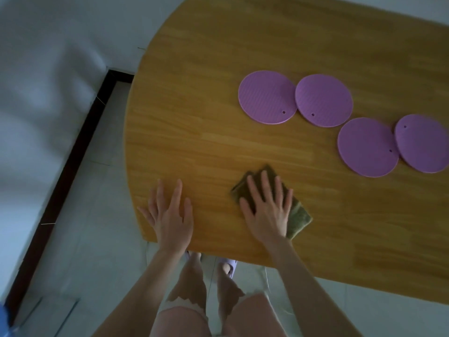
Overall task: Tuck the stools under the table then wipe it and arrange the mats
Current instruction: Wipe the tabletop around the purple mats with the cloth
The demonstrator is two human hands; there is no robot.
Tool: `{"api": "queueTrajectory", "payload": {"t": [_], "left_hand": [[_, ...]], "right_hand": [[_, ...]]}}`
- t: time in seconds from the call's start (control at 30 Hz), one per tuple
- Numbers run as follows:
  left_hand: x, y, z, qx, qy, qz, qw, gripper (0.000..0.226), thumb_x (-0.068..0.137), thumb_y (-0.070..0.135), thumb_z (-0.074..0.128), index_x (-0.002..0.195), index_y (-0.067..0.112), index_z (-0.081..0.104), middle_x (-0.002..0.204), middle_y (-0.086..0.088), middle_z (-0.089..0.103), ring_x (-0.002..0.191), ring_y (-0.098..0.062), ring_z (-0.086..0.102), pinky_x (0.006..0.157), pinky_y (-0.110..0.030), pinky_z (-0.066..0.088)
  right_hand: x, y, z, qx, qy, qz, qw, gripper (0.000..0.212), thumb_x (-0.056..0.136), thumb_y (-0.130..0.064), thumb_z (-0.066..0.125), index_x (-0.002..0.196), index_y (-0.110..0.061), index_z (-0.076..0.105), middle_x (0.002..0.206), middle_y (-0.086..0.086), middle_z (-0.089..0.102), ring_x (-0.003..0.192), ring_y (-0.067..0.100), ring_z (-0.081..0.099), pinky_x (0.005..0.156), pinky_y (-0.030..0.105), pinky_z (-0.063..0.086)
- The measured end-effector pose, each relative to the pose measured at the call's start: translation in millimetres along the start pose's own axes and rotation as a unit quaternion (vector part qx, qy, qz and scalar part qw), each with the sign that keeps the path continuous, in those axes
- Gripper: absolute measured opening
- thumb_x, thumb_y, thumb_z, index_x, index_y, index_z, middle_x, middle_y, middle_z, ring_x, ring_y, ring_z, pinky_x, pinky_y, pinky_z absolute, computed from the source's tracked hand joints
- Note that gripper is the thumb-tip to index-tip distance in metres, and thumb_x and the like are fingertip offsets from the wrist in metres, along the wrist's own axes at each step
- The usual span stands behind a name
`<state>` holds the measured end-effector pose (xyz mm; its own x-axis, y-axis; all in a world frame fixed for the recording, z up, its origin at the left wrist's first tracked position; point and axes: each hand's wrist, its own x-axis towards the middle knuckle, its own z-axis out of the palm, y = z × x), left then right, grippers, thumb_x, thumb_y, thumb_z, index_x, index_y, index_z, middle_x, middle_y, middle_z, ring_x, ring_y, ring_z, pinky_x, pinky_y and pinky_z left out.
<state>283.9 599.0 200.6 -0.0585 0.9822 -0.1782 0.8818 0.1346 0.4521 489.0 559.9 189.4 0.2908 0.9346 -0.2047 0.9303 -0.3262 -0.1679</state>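
The person stood at the near edge of the wooden table (218, 98), both hands flat on its top. The right hand (264, 210) lay pressed on a folded olive-green cloth (297, 217), its fingers (266, 183) spread apart and stretched forward over the fabric, not curled round it; the cloth showed past the fingertips at the far corner and out beyond the little-finger side. The left hand (170, 215) rested bare on the wood beside the curved corner, palm down, fingers splayed, holding nothing.

What the coming stroke hung on, to my eye, was where the mats lay from that cloth. Four round purple mats sat ahead and to the right of it: the first mat (266, 97) and second mat (324, 100) in a farther pair with edges overlapping, the third mat (366, 147) and fourth mat (424, 144) nearer the right edge, also overlapping. The third was the closest to the cloth, yet apart from it, with bare wood between. To the cloth's left and straight ahead the top lay open.

So the right hand was the nearer one to the mats, and a sweep rightward would meet them, while a sweep leftward or forward looked free. No stools showed, and the wiping seemed under way, the mats not yet arranged.
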Motion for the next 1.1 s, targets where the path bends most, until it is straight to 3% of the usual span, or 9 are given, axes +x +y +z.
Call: {"api": "queueTrajectory", "payload": {"t": [0.1,0.27,0.4,0.57,0.77,0.93,1.1], "left_hand": [[29,0,-6,0.010,-0.002,0.034,0.999,0.051,0.095,0.045,0.035,0.144,0.032,0.036,0.157,-0.009,0.018,0.145,-0.029,0.005,0.113,-0.056,-0.006],[88,3,-9,0.062,-0.013,0.072,0.995,0.052,0.096,0.047,0.035,0.146,0.032,0.030,0.159,-0.008,0.011,0.145,-0.029,0.001,0.113,-0.057,-0.007],[119,0,-12,0.098,-0.037,0.100,0.989,0.056,0.096,0.052,0.033,0.147,0.031,0.027,0.159,-0.010,0.009,0.145,-0.032,0.000,0.113,-0.060,-0.005],[120,-3,-11,0.127,-0.056,0.106,0.985,0.062,0.092,0.060,0.017,0.149,0.034,0.018,0.160,-0.007,0.003,0.145,-0.028,-0.007,0.112,-0.059,-0.009],[121,0,-19,0.085,-0.048,0.100,0.990,0.068,0.090,0.060,0.024,0.145,0.022,0.034,0.157,-0.013,0.019,0.145,-0.032,0.009,0.113,-0.061,0.002],[135,-1,-25,0.075,-0.018,0.094,0.993,0.070,0.088,0.061,0.029,0.145,0.021,0.036,0.155,-0.015,0.023,0.144,-0.034,0.014,0.113,-0.057,0.000],[140,-5,-21,0.101,-0.041,0.099,0.989,0.073,0.087,0.064,0.023,0.147,0.023,0.030,0.158,-0.013,0.015,0.145,-0.033,0.006,0.114,-0.055,-0.005]], "right_hand": [[58,-16,-11,0.027,-0.004,0.086,0.996,0.059,0.094,-0.059,0.024,0.149,-0.042,0.007,0.160,-0.007,0.000,0.145,0.027,-0.007,0.113,0.056,-0.009],[87,-86,-5,0.019,0.004,0.013,1.000,0.058,0.095,-0.056,0.022,0.149,-0.039,0.012,0.160,-0.005,0.006,0.145,0.030,-0.003,0.112,0.057,-0.008],[63,-69,-3,0.011,0.024,-0.017,1.000,0.058,0.093,-0.057,0.031,0.147,-0.038,0.025,0.157,-0.003,0.019,0.145,0.029,0.012,0.115,0.055,0.003],[108,-90,-7,0.057,0.029,0.136,0.989,0.058,0.094,-0.058,0.024,0.148,-0.041,0.015,0.160,-0.006,0.006,0.146,0.028,-0.004,0.114,0.054,-0.006],[176,-146,-8,0.020,0.008,-0.030,0.999,0.057,0.095,-0.057,0.020,0.149,-0.039,0.012,0.160,-0.005,0.007,0.145,0.028,-0.005,0.113,0.053,-0.009],[211,-161,-12,0.018,0.004,-0.047,0.999,0.058,0.095,-0.058,0.019,0.149,-0.039,0.012,0.160,-0.005,0.005,0.145,0.028,-0.006,0.113,0.054,-0.009],[163,-128,-9,0.017,0.018,-0.067,0.997,0.057,0.095,-0.058,0.025,0.148,-0.039,0.021,0.159,-0.006,0.014,0.146,0.025,0.005,0.116,0.051,0.000]]}}
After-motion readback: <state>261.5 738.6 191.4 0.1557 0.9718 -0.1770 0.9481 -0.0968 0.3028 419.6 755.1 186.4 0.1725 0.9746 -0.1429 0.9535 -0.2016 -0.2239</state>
